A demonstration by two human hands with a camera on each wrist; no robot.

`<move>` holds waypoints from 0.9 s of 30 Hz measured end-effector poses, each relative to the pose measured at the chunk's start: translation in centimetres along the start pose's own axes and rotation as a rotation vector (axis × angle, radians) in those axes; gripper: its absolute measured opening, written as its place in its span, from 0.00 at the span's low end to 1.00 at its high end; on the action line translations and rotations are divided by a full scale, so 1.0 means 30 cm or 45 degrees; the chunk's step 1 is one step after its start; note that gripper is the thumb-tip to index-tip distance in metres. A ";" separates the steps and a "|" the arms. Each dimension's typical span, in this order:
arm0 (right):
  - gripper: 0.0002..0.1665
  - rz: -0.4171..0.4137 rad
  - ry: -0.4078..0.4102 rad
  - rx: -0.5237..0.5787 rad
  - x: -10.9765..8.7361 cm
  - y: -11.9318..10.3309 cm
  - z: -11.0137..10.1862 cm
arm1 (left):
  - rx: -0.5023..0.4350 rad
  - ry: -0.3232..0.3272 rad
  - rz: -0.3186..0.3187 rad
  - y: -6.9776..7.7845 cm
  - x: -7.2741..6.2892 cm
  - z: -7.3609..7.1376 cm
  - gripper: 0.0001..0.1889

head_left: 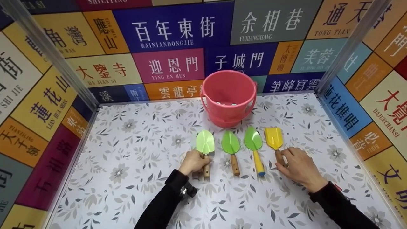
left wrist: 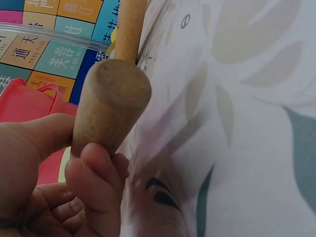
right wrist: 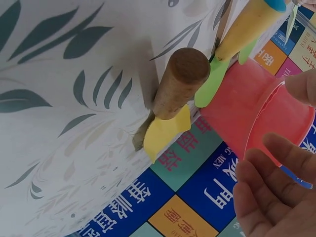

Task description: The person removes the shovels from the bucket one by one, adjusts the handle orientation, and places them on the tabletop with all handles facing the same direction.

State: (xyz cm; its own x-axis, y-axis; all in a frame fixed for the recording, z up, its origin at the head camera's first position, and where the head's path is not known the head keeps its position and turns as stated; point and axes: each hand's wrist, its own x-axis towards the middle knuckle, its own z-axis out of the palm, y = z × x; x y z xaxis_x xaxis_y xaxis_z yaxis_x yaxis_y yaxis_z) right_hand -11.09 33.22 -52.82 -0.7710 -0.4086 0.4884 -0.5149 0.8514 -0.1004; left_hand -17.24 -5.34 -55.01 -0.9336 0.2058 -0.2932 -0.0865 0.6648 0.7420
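Four trowels lie side by side between the two hands, blades pointing away from the person toward the bucket (head_left: 228,95), handles pointing back; each long axis runs roughly straight out from the wrists. The left hand (head_left: 194,162) is at the outermost trowel on its side, the light-green trowel (head_left: 205,146), and the left wrist view shows thumb and fingers (left wrist: 96,182) curled round its wooden handle (left wrist: 111,106), gripping it near the butt end, which stands clear of the tabletop (head_left: 127,178). The right hand (head_left: 299,168) is at the opposite end of the row, at the yellow trowel (head_left: 274,137). In the head view its fingers lie over that wooden handle, yet the right wrist view shows the fingers (right wrist: 276,187) loosely spread and just beside the handle (right wrist: 180,81), not closed on it (contact itself cannot be confirmed). The two middle trowels, green trowel (head_left: 231,148) and yellow-handled trowel (head_left: 254,146), lie untouched, the first nearer the left hand, the second nearer the right. The bucket stands beyond all four blades, well apart from both hands, with small pale items inside, too small to identify.
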 end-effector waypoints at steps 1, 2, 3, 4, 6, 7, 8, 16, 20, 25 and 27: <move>0.19 0.007 -0.007 -0.002 -0.001 0.000 -0.001 | 0.005 -0.004 -0.006 0.000 0.004 0.002 0.18; 0.18 0.014 -0.015 -0.001 -0.001 -0.001 -0.002 | 0.004 -0.006 -0.016 0.000 0.009 0.003 0.17; 0.18 0.020 -0.023 0.002 -0.001 -0.001 -0.002 | 0.000 -0.007 -0.024 0.001 0.013 0.004 0.17; 0.18 0.027 -0.029 0.008 0.000 -0.002 -0.003 | 0.008 -0.001 -0.024 0.001 0.017 0.005 0.17; 0.18 0.037 -0.036 0.015 0.001 -0.003 -0.005 | 0.014 0.007 -0.036 0.005 0.024 0.006 0.17; 0.17 0.040 -0.036 0.018 0.002 -0.004 -0.006 | 0.013 0.011 -0.045 0.007 0.027 0.006 0.18; 0.17 0.042 -0.035 0.022 0.002 -0.004 -0.006 | 0.009 0.012 -0.054 0.010 0.029 0.007 0.17; 0.16 0.052 -0.049 0.022 0.004 -0.004 -0.013 | -0.020 0.043 -0.014 0.027 0.026 0.015 0.16; 0.17 0.046 -0.041 0.031 0.005 -0.002 -0.014 | -0.011 0.030 -0.001 0.025 0.027 0.016 0.15; 0.18 0.041 -0.036 0.036 0.008 -0.001 -0.015 | 0.009 0.022 0.003 0.023 0.032 0.019 0.14; 0.18 0.041 -0.042 0.036 0.008 -0.002 -0.016 | 0.025 0.033 0.012 0.022 0.033 0.022 0.15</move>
State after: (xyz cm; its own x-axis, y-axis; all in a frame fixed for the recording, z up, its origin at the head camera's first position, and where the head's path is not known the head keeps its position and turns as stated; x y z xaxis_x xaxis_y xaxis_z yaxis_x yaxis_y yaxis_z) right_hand -11.08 33.23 -52.28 -0.7990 -0.3925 0.4556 -0.4998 0.8548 -0.1400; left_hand -17.99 -4.23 -55.21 -0.9431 0.1939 -0.2701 -0.0706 0.6771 0.7325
